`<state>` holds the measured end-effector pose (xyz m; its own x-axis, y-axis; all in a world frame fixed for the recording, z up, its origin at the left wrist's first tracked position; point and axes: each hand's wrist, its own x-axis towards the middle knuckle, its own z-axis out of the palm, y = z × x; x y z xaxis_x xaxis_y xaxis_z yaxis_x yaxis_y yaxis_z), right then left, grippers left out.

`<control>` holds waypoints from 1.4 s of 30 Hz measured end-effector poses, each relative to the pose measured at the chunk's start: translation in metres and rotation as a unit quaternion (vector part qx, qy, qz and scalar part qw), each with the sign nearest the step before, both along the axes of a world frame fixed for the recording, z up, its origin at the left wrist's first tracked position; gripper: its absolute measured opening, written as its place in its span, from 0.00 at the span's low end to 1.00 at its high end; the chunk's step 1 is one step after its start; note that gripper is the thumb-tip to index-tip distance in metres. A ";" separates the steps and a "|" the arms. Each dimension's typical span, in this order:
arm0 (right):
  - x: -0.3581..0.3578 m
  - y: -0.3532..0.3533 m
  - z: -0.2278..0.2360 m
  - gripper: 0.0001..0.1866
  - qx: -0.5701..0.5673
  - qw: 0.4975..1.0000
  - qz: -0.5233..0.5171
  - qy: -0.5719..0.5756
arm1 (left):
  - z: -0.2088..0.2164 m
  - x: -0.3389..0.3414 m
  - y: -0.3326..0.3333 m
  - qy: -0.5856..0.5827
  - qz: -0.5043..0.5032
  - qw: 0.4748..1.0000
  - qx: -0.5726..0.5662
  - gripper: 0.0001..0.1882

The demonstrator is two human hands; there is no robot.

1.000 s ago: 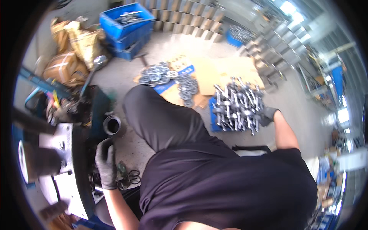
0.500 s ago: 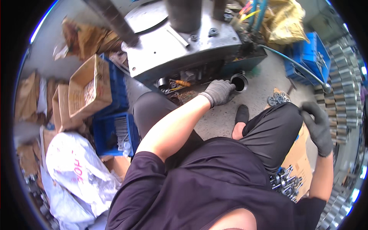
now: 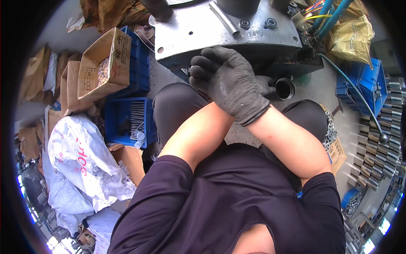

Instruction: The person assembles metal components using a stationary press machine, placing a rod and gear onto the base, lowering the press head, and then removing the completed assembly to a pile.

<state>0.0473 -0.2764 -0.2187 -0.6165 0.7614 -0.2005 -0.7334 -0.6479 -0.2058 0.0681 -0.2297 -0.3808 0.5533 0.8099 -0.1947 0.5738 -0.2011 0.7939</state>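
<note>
My right hand (image 3: 234, 80), in a grey knit glove, crosses over my left forearm. Its fingers are apart and slightly bent, in front of the front edge of the metal machine bed (image 3: 190, 42); nothing shows in them. Behind it, my left hand (image 3: 265, 84), gloved alike, is mostly hidden. Its visible part lies close beside a round metal sleeve (image 3: 284, 89) with a dark open mouth. Whether it touches or grips the sleeve is hidden. On the bed lie a metal bar (image 3: 224, 18) and two small round parts, one of them a ring-like piece (image 3: 270, 23).
Left stand a cardboard box (image 3: 120, 59) of small pieces, a blue crate (image 3: 146, 120) holding rods, and white sacks (image 3: 80, 161). Right are blue bins (image 3: 366, 86), a hose (image 3: 359, 89), stacked metal cylinders (image 3: 378, 139) and small ring parts (image 3: 330, 127) by my knee.
My right hand has swung from beside my right knee across to the left, over my left forearm. My left hand stays near the sleeve. The view has shifted.
</note>
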 end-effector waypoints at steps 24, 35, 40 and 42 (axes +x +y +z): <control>-0.005 0.050 -0.005 0.19 0.039 0.970 -0.202 -0.131 | 0.003 0.060 0.013 0.008 0.032 0.999 -0.009 0.24; 0.002 0.072 -0.050 0.16 0.020 0.949 -0.244 -0.198 | 0.012 0.064 0.012 0.226 -0.080 0.971 0.012 0.24; 0.076 0.084 -0.042 0.16 0.298 0.823 -0.309 -0.372 | 0.022 0.043 -0.001 0.036 0.002 0.987 0.157 0.23; 0.091 0.072 -0.025 0.17 0.318 0.807 -0.310 -0.389 | 0.030 0.031 -0.001 -0.003 0.019 0.982 0.187 0.22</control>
<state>0.1382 -0.2041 -0.2438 0.0462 0.9767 0.2097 -0.3641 0.2119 -0.9069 0.0993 -0.2311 -0.3506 0.5217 0.8440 0.1241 0.5822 -0.4586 0.6714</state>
